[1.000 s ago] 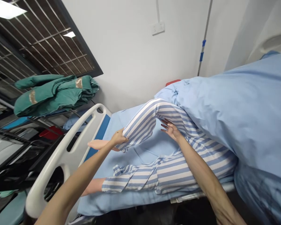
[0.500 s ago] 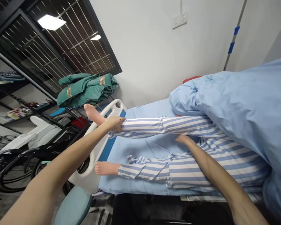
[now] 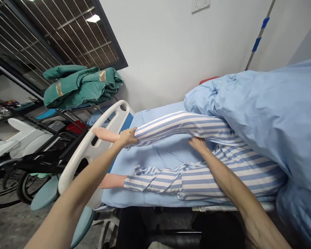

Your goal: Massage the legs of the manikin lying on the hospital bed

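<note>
Striped pajama leg (image 3: 181, 126) of a patient mannequin (image 3: 233, 180) stretches from under the pale blue duvet (image 3: 261, 110) toward the white bed footboard (image 3: 79, 162), its long axis running nearly level across the view. Left hand (image 3: 126, 137) is the nearer to the foot, its grip clamped around the ankle at the trouser cuff, with the bare foot (image 3: 105, 135) jutting just beyond. Right hand (image 3: 198, 144) sits farther up by the thigh, fingers (image 3: 194, 141) together against the cloth; whether it truly grips, I cannot tell. Other leg (image 3: 155, 181) lies apart on the blue sheet (image 3: 145, 197).
</note>
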